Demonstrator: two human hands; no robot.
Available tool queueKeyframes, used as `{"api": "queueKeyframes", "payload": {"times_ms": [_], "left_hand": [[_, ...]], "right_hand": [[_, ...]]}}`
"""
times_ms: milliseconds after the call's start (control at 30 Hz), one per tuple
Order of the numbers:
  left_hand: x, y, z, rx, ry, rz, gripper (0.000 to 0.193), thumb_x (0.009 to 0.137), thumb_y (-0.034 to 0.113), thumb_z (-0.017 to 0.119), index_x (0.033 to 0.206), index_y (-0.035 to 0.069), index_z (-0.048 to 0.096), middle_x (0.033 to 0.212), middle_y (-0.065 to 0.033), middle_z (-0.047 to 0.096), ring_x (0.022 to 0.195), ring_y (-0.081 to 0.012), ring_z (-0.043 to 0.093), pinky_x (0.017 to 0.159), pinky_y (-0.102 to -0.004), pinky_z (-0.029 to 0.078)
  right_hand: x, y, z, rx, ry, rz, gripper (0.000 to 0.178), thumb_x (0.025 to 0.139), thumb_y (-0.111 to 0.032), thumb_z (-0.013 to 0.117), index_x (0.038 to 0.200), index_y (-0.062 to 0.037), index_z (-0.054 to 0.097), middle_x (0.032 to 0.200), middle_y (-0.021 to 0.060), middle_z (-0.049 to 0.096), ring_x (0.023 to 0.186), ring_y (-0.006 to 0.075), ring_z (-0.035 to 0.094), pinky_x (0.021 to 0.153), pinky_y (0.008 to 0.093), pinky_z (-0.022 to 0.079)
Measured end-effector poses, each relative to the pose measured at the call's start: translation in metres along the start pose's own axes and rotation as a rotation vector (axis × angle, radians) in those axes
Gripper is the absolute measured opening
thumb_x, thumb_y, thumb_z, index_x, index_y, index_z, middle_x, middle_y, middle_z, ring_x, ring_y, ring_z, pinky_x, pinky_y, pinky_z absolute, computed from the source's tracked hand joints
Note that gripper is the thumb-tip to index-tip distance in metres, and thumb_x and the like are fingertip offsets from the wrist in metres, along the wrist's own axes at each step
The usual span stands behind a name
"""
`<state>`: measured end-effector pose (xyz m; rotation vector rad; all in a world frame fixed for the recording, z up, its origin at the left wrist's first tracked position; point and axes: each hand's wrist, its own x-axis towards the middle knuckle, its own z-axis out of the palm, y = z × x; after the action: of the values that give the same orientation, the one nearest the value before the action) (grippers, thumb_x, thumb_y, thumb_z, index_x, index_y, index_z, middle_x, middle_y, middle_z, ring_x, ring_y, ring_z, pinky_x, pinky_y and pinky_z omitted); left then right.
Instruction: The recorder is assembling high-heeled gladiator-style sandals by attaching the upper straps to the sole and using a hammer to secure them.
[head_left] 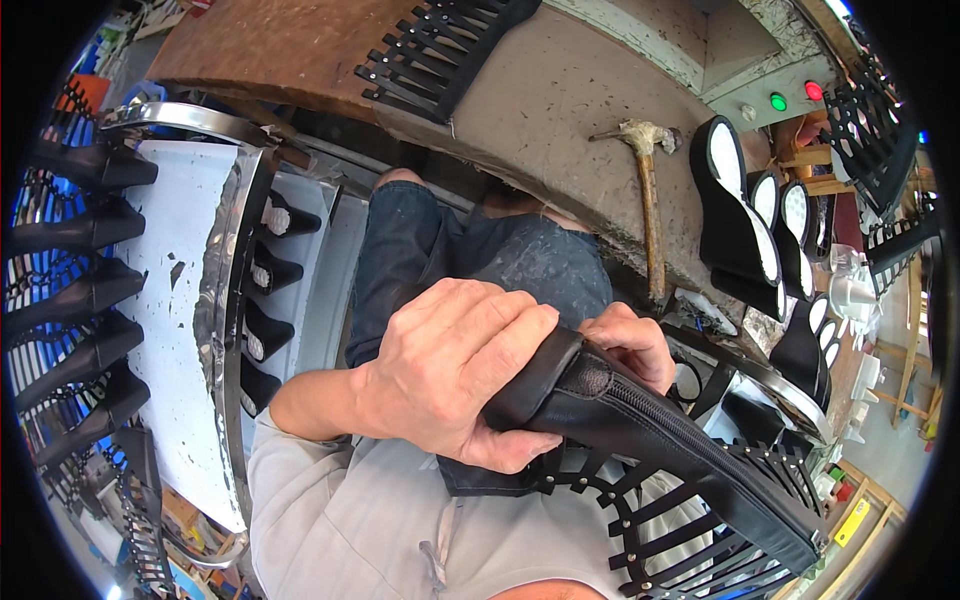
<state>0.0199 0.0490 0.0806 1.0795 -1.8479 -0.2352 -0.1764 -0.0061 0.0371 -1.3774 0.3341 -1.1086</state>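
Across my lap lies a black strappy sandal boot (690, 450), its long zipper (655, 405) running down to the lower right. Studded open straps (640, 515) spread out below the zipper. My left hand (455, 365) is closed around the heel end, with the thumb underneath and fingers over the top. On the far side of that same end, my right hand (635, 345) has its fingers curled against the leather. The boot hides part of the right hand's grip.
A hammer (650, 200) lies on the worn workbench (530, 140) ahead, near black wedge soles (735, 215). Another strappy upper (450, 55) rests at the bench's far edge. At left, a metal-framed rack (190, 300) holds several black shoes (85, 230).
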Motion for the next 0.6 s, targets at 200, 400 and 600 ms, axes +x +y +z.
{"api": "queueKeyframes", "payload": {"times_ms": [200,400,600], "left_hand": [[0.008,0.014,-0.001,0.028,-0.030,-0.075,0.080,0.074,0.063,0.066,0.104,-0.010,0.055,0.087,-0.0184,0.058,0.069,-0.0317,0.059,0.063,-0.0391,0.050],[0.012,0.014,0.004,0.057,-0.080,-0.072,0.086,0.069,0.068,0.068,0.103,-0.010,0.054,0.086,-0.0206,0.059,0.068,-0.0324,0.060,0.061,-0.0396,0.050],[0.011,0.015,0.004,0.096,-0.148,-0.058,0.071,0.074,0.053,0.066,0.100,-0.012,0.055,0.084,-0.0213,0.058,0.064,-0.0338,0.059,0.059,-0.0400,0.050]], "right_hand": [[0.015,-0.013,-0.009,-0.339,-0.160,-0.196,0.035,0.076,-0.011,0.076,0.101,0.0093,0.062,0.073,0.0139,0.062,0.062,0.0197,0.059,0.053,0.0273,0.046],[0.023,-0.024,-0.013,-0.412,-0.206,-0.184,0.033,0.078,-0.013,0.072,0.100,0.0100,0.061,0.070,0.0121,0.060,0.053,0.0196,0.059,0.044,0.0283,0.046],[0.044,-0.031,-0.029,-0.659,-0.410,-0.214,0.033,0.073,-0.013,0.072,0.098,0.0061,0.061,0.065,0.0087,0.056,0.055,0.0217,0.059,0.048,0.0333,0.047]]}}
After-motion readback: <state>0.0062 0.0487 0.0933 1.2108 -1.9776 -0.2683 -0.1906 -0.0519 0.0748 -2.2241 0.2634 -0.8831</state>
